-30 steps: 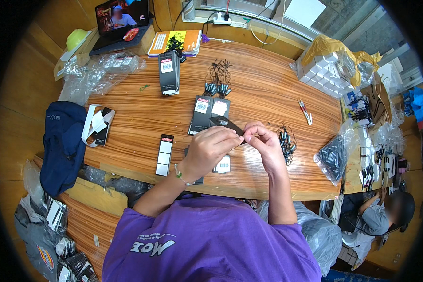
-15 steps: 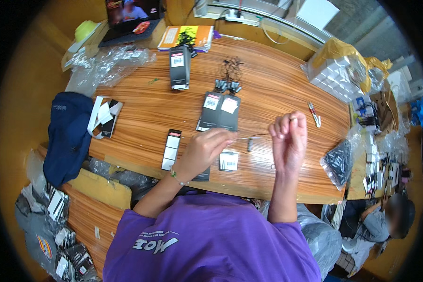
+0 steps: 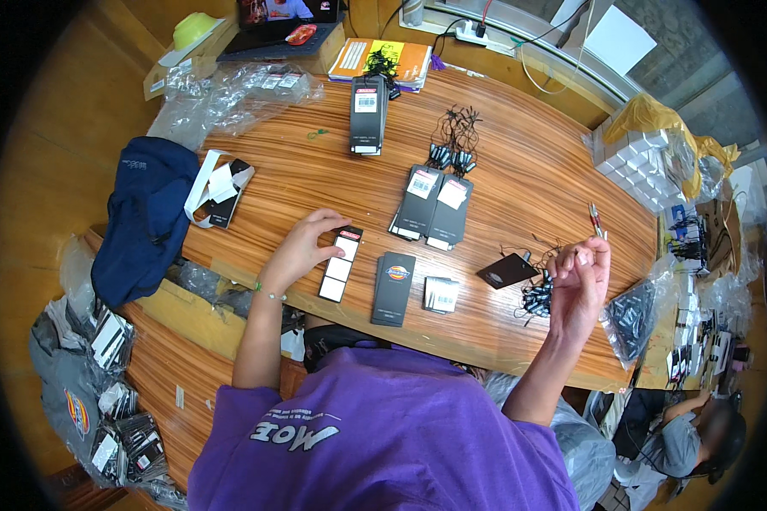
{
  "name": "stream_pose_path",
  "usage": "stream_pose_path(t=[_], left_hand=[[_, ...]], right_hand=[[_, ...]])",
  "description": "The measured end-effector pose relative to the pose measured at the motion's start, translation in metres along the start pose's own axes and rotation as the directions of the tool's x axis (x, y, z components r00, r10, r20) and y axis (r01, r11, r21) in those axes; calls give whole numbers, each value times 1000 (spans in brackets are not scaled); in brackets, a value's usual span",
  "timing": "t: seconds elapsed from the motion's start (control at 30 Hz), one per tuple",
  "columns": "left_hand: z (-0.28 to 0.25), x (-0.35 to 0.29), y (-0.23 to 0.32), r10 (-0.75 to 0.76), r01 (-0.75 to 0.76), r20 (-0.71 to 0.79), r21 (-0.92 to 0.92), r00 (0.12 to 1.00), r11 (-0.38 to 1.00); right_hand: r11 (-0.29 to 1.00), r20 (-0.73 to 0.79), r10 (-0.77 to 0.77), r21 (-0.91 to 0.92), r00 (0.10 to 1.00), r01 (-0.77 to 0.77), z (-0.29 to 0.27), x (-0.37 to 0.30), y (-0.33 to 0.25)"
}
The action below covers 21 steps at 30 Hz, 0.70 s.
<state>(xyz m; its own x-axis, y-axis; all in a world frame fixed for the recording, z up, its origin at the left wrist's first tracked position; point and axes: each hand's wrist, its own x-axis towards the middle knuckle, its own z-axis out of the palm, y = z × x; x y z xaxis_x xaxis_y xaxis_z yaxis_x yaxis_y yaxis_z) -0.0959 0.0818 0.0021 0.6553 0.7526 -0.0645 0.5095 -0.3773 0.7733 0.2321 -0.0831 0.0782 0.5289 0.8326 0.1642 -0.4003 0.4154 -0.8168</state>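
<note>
My left hand (image 3: pixel 300 251) rests at the left edge of a narrow black card strip (image 3: pixel 334 287) bearing white labels. Its thumb and fingers are apart around the upper labels. My right hand (image 3: pixel 581 277) is raised at the right with curled fingers. Beside it a black hang tag (image 3: pixel 507 271) sits tilted, with thin black cord running toward the fingers; the exact grip is partly hidden. A bunch of dark string fasteners (image 3: pixel 537 300) lies below that hand. Between my hands are a stack of dark grey tags (image 3: pixel 393 289) and a small pile of white labels (image 3: pixel 441 294).
Labelled tags with cords (image 3: pixel 435 204) lie mid-table, with another tag stack (image 3: pixel 367 119) behind. A navy cloth bag (image 3: pixel 149 213) is at left. A bag of black pieces (image 3: pixel 635 319) and white boxes (image 3: pixel 639 170) stand right. Another person (image 3: pixel 677 439) is at lower right.
My hands have moved apart, the left to the label strip and the right farther right. The black tag has shifted right with the right hand, uncovering the grey tag stack. The view has shifted.
</note>
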Motion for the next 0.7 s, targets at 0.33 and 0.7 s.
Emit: stream_pose_path(t=[0.33,0.7], left_hand=[[6,-13,68,-4,-172,-346,-476,938,862],[71,48,158,242,-401,-364,-469,900,787]], right_hand=[[953,-19,-1,-304,1000,-5,9,-8,11],[719,20,-134,-686,991,111,39,-15,23]])
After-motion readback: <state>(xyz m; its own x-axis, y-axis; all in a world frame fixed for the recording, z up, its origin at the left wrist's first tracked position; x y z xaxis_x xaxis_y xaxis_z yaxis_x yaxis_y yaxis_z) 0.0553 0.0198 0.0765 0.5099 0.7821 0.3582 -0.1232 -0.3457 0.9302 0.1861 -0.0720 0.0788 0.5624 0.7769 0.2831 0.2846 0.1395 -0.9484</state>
